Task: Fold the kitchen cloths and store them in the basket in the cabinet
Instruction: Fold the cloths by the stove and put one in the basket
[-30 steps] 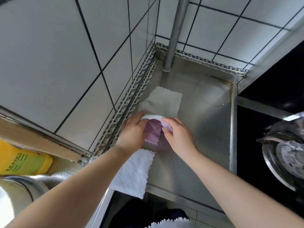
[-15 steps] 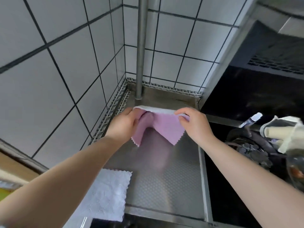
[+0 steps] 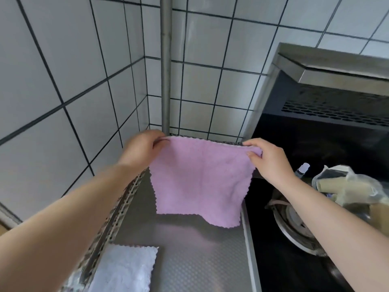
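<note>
A pink kitchen cloth (image 3: pixel 200 182) hangs spread out in the air above the steel counter (image 3: pixel 189 260). My left hand (image 3: pixel 141 148) pinches its top left corner and my right hand (image 3: pixel 267 159) pinches its top right corner. Its zigzag lower edge dangles free, just above the counter. A white cloth (image 3: pixel 124 270) lies flat on the counter at the near left, close to my left forearm. No basket or cabinet is in view.
Tiled walls meet in a corner with a vertical metal pipe (image 3: pixel 165 66). To the right sits a black stove with a burner (image 3: pixel 294 224), a range hood (image 3: pixel 328 68) above it, a small bottle (image 3: pixel 302 168) and a plastic bag (image 3: pixel 347 186).
The pink cloth was bunched low over the counter; both hands have lifted it and pulled apart, so it now hangs fully spread. The view has tilted upward.
</note>
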Demonstrator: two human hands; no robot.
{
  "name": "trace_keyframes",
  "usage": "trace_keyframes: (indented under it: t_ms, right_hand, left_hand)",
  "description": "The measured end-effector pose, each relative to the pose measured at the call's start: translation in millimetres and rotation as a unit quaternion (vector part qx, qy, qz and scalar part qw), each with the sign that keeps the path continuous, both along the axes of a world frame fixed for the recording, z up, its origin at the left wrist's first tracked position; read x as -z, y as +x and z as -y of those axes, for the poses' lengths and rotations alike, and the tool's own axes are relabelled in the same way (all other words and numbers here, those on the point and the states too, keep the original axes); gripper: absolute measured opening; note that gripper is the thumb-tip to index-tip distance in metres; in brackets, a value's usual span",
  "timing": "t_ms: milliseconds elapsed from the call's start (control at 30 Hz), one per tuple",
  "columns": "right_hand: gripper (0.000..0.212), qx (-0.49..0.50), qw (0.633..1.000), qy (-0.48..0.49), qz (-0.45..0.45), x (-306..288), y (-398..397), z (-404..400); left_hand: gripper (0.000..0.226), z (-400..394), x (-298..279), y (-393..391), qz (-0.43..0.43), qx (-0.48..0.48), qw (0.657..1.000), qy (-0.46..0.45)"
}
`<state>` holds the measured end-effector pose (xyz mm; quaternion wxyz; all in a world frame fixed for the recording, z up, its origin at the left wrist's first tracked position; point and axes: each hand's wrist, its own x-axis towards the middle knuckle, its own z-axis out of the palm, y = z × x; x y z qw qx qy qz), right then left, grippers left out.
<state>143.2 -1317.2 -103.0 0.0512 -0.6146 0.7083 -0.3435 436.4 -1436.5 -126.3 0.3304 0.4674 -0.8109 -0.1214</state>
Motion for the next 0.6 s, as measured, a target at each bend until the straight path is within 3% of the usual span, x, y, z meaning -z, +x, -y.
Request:
trace_keyframes:
  t_ms: [100, 233, 333, 467, 600]
  right_hand:
    - [0.022, -0.005, 0.999, 0.03, 0.012, 3.1, -5.6, 10.0]
    - [0.019, 0.034, 0.998, 0.054, 0.027, 7.6, -14.1, 30.5]
    - [0.016, 0.056, 0.994, 0.032, 0.093, 7.4, -15.0, 41.4]
    - [0.016, 0.077, 0.983, -0.006, 0.169, 4.3, -17.6, 39.7]
    - [0.017, 0.06, 0.986, 0.018, 0.158, 22.2, -24.0, 23.8]
  left_hand:
    - [0.012, 8.6, -6.9, -4.0, -0.01, 0.001, 0.993, 0.114]
    - [0.009, 18.5, -6.8, -9.8, -0.136, -0.1, 0.963, 0.209]
    - [0.018, 21.1, -9.7, -11.6, -0.169, -0.14, 0.95, 0.223]
    - [0.02, 15.7, -13.6, -10.5, -0.2, -0.096, 0.956, 0.192]
    - [0.011, 3.9, -1.3, -4.3, -0.167, -0.046, 0.967, 0.188]
